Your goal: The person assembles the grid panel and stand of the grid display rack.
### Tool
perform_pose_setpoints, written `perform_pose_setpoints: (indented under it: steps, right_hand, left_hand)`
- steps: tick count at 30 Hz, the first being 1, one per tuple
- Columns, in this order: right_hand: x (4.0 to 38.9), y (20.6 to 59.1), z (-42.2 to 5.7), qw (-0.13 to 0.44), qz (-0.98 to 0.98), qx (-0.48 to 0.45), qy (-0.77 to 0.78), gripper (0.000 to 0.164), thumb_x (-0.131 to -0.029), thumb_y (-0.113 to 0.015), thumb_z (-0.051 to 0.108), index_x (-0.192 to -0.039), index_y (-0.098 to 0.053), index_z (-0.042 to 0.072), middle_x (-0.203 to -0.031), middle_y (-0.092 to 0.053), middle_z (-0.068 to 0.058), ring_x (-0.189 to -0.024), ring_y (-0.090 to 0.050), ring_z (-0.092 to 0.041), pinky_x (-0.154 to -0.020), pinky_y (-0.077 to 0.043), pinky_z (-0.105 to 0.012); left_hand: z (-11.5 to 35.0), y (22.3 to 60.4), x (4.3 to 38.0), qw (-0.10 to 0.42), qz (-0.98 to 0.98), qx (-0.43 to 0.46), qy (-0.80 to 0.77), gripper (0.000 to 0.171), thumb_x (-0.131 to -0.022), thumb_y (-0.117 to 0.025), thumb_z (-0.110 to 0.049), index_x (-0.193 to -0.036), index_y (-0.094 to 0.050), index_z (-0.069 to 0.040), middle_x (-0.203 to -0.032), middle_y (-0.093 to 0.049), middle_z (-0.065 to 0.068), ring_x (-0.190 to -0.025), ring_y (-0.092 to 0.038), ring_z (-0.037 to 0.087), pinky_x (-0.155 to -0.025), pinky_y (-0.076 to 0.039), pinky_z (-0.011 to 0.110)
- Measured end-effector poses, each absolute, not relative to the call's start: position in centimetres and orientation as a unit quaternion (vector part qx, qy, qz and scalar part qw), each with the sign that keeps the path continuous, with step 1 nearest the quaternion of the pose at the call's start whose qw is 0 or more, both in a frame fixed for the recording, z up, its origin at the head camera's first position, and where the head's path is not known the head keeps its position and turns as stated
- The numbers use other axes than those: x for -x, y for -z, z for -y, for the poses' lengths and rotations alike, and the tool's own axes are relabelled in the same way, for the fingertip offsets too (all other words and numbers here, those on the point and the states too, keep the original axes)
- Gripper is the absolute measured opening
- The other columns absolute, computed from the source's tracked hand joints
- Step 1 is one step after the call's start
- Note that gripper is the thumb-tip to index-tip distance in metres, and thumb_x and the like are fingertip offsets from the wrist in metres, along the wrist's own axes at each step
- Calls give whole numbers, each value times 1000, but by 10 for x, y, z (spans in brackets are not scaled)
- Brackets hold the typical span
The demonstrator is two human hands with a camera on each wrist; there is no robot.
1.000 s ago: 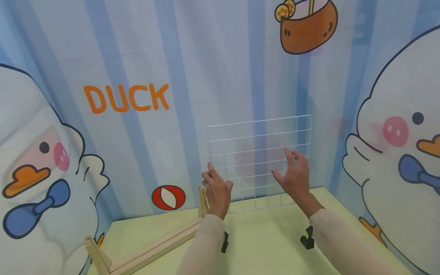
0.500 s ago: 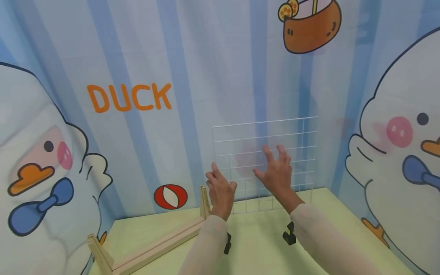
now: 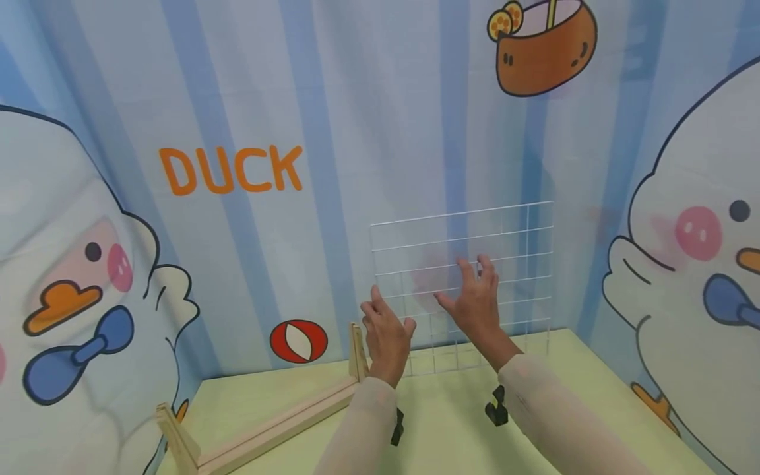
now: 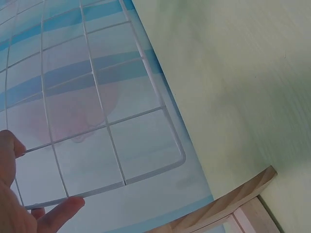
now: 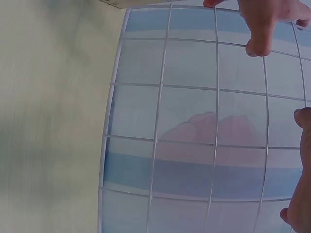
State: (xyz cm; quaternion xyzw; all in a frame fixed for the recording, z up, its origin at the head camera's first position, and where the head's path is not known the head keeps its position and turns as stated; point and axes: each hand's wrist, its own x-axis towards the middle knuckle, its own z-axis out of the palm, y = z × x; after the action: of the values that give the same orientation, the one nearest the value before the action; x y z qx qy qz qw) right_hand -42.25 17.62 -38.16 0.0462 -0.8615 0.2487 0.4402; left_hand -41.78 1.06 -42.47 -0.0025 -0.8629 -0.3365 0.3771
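A white wire grid panel (image 3: 427,268) stands upright on the table, close to the curtain behind. My left hand (image 3: 388,340) grips its left edge. In the left wrist view, the thumb (image 4: 9,143) lies on the near side and a finger (image 4: 65,211) hooks the edge wire. My right hand (image 3: 475,305) is in front of the middle of the grid, fingers bent and spread apart. The right wrist view shows its fingertips (image 5: 302,116) close to the wires; contact is unclear. My left hand (image 5: 265,22) also appears at that view's top.
A long wooden stand (image 3: 279,429) with an upright at each end lies on the pale yellow-green table (image 3: 451,442), left of my left arm. A striped curtain (image 3: 368,132) with duck drawings encloses the table. Small black devices (image 3: 497,406) hang beneath my wrists.
My right hand has moved left, from the right part of the grid to its middle. My left hand keeps its place at the left edge. The view has shifted slightly.
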Motion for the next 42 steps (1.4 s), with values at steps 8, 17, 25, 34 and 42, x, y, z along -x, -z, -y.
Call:
perform_pose_setpoints:
  steps: [8,17,25,34,42]
  right_hand:
    - [423,384,-173,462,856,-29,-228,82,-72,-93,35,-137,-53,5,-148,-39,-28,-122,-48,-48,-90,-57,-56]
    - [423,389,-166,470,845,-27,-256,82,-72,-93,30,-138,-53,4,-152,-36,-28,-125,-47,-48,-94,-55,-57]
    - [424,392,-166,470,848,-27,-242,85,-69,-95,31,-137,-54,3,-150,-38,-29,-113,-56,-48,-87,-58,-56]
    - [427,385,-176,506,835,-36,-212,83,-67,-96,35,-133,-57,4,-146,-43,-30,-99,-62,-46,-80,-60,-56]
    - [427,382,-184,485,841,-29,-238,81,-70,-94,33,-135,-55,5,-150,-39,-28,-103,-59,-46,-83,-59,-56]
  left_hand:
    - [-11,420,413,361,867,-6,344,94,-81,-85,-24,-154,-27,-11,-122,-49,20,-92,-60,34,-53,-53,36]
    - [-7,423,412,378,864,-2,333,95,-80,-86,-22,-153,-27,-9,-121,-49,20,-89,-60,34,-53,-53,38]
    - [-7,424,408,376,861,0,341,94,-81,-86,-20,-154,-27,-8,-123,-47,20,-93,-58,35,-50,-50,37]
    - [-2,418,399,348,873,16,340,98,-83,-85,-26,-157,-22,-9,-132,-41,20,-103,-57,36,-56,-56,37]
    - [26,414,384,339,875,10,346,92,-83,-84,-22,-154,-27,-8,-134,-37,19,-109,-54,38,-63,-59,42]
